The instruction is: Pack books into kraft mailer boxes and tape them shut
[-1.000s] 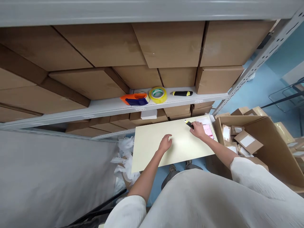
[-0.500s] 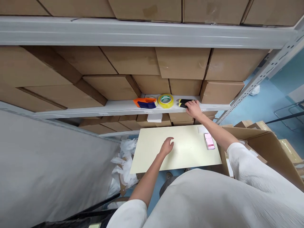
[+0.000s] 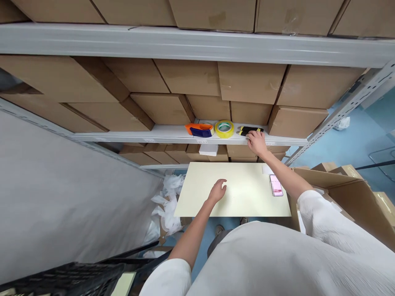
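Observation:
My right hand is at the front edge of a white steel shelf, its fingers against a black-and-yellow box cutter lying there. I cannot tell whether it grips the cutter. My left hand rests with fingers loosely apart on a cream board, holding nothing. Near the board's right edge lie a phone with a pink screen and a white paper slip. Along the shelf sit a yellow tape roll and an orange-and-blue tape dispenser.
Brown cartons fill the shelves. An open cardboard box stands to the right of the board. Crumpled white plastic lies to its left, beside a grey sheet. A black crate shows at bottom left.
The right hand has moved from above the board to the shelf edge, and the box cutter has gone with it onto the shelf. The view has tilted upward. The left hand stays on the board.

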Tool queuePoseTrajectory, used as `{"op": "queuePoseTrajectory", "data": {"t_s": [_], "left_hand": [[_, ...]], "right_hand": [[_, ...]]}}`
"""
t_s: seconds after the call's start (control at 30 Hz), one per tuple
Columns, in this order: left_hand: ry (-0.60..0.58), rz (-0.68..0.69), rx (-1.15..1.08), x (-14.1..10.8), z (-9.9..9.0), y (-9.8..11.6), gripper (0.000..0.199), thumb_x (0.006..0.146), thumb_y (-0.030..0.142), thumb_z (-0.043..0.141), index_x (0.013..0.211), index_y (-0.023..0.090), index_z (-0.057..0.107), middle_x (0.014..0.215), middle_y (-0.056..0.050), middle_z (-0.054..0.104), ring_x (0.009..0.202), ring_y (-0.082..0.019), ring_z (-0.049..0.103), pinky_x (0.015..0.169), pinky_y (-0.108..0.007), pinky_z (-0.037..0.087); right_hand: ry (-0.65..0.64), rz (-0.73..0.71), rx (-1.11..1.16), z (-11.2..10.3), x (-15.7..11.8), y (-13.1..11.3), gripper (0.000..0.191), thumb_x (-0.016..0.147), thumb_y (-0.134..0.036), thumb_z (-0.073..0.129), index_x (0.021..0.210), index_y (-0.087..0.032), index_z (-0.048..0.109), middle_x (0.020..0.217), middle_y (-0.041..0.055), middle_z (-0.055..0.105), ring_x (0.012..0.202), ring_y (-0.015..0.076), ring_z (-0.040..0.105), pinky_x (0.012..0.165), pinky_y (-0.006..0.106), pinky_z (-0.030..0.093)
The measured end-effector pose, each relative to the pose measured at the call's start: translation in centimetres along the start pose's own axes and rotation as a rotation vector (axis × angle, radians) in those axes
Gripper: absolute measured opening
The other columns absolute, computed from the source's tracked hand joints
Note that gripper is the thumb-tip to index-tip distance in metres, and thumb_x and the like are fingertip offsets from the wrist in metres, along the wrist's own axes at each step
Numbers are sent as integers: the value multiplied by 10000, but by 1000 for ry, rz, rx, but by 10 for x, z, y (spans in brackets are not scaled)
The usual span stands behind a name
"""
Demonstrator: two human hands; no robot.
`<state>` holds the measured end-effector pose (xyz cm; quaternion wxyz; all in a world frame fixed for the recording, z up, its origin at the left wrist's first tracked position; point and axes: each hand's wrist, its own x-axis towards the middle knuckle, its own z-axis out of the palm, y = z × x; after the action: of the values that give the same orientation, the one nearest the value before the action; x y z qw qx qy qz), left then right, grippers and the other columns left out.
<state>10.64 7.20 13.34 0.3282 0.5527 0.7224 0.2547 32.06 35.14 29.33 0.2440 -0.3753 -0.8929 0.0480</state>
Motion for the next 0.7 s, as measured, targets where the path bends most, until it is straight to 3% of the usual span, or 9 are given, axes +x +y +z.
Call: {"op": "queuePoseTrajectory", "data": {"t_s": [0.17, 0.37, 0.5, 0.7], "left_hand": [[92, 1, 3, -12, -13, -8, 390, 971, 231, 548, 1332, 241, 696, 1425, -114, 702, 1256, -275, 716, 1132, -470, 566], [268, -6, -37, -48, -43, -25, 478, 989, 222, 549, 1464, 213, 604, 1433, -152, 698, 1291, -280, 707, 1170, -488, 538], [377, -54, -59, -97, -64, -46, 519, 987, 207, 548, 1506, 224, 567, 1409, -139, 713, 1316, -271, 688, 1181, -492, 527], [476, -119, -91, -192, -93, -91, 496, 991, 209, 554, 1485, 210, 587, 1443, -144, 688, 1295, -265, 685, 1180, -470, 523]], "right_hand": [[-97, -70, 63, 14, -37, -42, 350, 1014, -166, 503, 1274, -215, 732, 1426, 161, 658, 1296, 371, 500, 1162, 547, 300], [-238, -111, 104, 54, -74, -109, 329, 1013, -160, 498, 1207, -212, 758, 1357, 156, 707, 1223, 346, 551, 1127, 517, 349], [-321, -157, 149, 82, -100, -165, 359, 992, -141, 502, 1230, -213, 761, 1356, 151, 714, 1225, 343, 570, 1111, 517, 369], [-405, -276, 186, 111, -139, -266, 324, 1000, -153, 526, 1207, -214, 767, 1349, 148, 723, 1210, 334, 594, 1103, 505, 367]]}}
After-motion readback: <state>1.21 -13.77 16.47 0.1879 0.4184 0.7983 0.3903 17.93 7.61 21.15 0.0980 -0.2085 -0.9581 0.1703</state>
